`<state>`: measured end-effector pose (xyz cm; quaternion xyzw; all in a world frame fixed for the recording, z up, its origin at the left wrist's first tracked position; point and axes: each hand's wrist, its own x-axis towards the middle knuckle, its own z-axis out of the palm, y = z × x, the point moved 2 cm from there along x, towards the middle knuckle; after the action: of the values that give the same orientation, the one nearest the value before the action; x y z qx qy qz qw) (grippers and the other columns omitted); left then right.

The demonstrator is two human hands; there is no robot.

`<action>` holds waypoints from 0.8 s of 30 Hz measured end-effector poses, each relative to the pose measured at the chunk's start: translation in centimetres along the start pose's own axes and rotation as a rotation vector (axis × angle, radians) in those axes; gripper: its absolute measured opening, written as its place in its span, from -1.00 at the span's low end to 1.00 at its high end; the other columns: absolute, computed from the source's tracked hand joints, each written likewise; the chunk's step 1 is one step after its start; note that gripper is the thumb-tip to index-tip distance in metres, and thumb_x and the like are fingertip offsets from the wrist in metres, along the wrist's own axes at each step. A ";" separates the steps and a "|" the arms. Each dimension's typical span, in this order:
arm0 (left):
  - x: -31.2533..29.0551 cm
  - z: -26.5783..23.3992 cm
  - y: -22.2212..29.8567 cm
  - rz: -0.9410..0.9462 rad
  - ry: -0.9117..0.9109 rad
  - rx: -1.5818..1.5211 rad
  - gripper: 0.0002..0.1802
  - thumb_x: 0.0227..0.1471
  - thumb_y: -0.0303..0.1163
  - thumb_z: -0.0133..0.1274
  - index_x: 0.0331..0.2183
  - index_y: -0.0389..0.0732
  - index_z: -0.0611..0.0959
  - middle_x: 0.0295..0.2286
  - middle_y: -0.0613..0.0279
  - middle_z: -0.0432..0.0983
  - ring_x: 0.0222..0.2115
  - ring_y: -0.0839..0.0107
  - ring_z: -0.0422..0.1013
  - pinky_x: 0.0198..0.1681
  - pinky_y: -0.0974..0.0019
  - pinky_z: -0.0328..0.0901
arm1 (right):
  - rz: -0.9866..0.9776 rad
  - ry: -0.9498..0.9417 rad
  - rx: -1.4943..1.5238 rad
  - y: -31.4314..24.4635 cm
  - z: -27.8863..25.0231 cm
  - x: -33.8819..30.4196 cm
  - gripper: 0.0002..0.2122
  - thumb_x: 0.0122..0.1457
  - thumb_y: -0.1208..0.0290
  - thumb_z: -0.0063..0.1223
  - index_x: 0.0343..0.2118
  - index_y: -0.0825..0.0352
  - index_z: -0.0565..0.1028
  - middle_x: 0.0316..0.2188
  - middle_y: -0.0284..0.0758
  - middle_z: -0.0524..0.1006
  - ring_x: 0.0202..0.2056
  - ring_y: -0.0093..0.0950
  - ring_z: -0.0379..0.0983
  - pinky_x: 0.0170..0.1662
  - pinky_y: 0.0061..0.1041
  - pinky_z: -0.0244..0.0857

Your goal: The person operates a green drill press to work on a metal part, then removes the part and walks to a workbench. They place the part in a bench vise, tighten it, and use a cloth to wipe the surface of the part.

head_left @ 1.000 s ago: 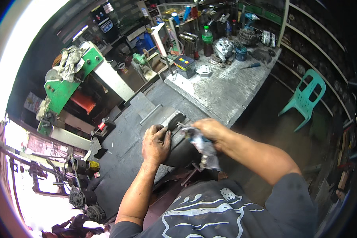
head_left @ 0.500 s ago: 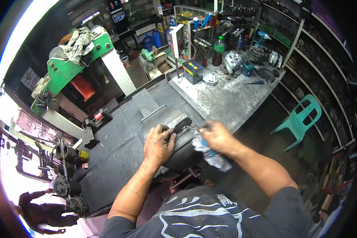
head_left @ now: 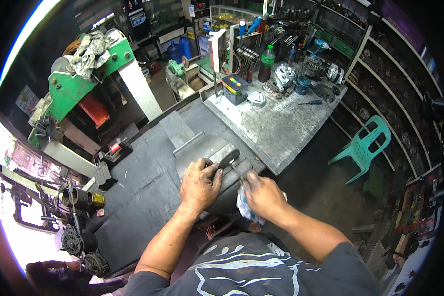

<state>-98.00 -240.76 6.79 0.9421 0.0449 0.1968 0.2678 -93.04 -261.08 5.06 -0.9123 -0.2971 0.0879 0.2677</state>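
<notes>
My left hand [head_left: 200, 186] is closed on a small dark disc [head_left: 230, 158], pinching its near edge and tilting it up over the bench. My right hand [head_left: 265, 198] grips a thin metal tool [head_left: 237, 171], whose tip points at the disc's lower face; its exact kind is not clear. Bunched in the same right hand, a white and blue rag [head_left: 248, 206] hangs below the fingers. Under both hands lies a grey metal plate [head_left: 195, 159] with a raised rod along its far left edge.
A lighter worktable [head_left: 276, 133] adjoins at the right, bearing a battery [head_left: 235, 90], a dark bottle [head_left: 266, 64], alternator parts [head_left: 284, 76] and a screwdriver [head_left: 311, 102]. A green press frame [head_left: 66, 91] stands left. Beyond the table is a green plastic chair [head_left: 367, 148].
My right hand has turned and come down and slightly left, with the tool and rag in it. The disc shows more of its face. My head view has shifted a little.
</notes>
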 end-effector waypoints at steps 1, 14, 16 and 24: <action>0.0 0.1 0.0 -0.001 0.000 -0.002 -0.74 0.17 -0.27 0.29 -0.16 -0.21 0.83 -0.16 0.17 0.62 -0.09 0.10 0.52 0.03 0.07 0.41 | 0.098 0.011 0.240 -0.4 0.1 0.2 -0.80 0.37 0.39 0.04 -0.13 0.44 0.44 -0.45 0.11 0.63 -0.40 0.16 0.61 -0.34 0.09 0.50; 0.2 0.6 0.2 0.038 0.016 0.072 -0.74 0.18 -0.27 0.28 -0.16 -0.19 0.82 -0.20 0.15 0.60 -0.14 0.06 0.52 -0.02 0.03 0.40 | 0.501 -0.352 1.767 0.4 -1.9 1.1 -0.77 0.46 0.31 0.02 -0.15 0.37 0.60 -0.44 -0.22 0.66 -0.53 -0.39 0.61 -0.43 -0.38 0.61; 0.2 0.7 0.3 0.051 0.013 0.064 -0.74 0.18 -0.27 0.28 -0.16 -0.19 0.82 -0.19 0.15 0.60 -0.12 0.06 0.52 -0.01 0.03 0.40 | 0.616 -0.277 1.985 0.6 -2.4 1.3 -0.71 0.50 0.26 -0.06 -0.19 0.38 0.60 -0.49 -0.21 0.62 -0.54 -0.35 0.59 -0.43 -0.26 0.59; -0.1 0.9 0.4 0.019 0.041 0.088 -0.74 0.14 -0.33 0.29 -0.17 -0.27 0.81 -0.16 0.06 0.62 -0.07 0.01 0.53 0.03 0.06 0.42 | 0.475 -0.461 1.919 3.4 -4.5 0.4 -0.69 0.52 0.34 -0.19 -0.11 0.47 0.57 -0.54 -0.13 0.57 -0.62 -0.37 0.55 -0.58 -0.37 0.51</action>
<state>-97.77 -241.52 6.29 0.9491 0.0500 0.2164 0.2234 -89.61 -265.12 6.96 -0.3086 0.0433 0.5142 0.7990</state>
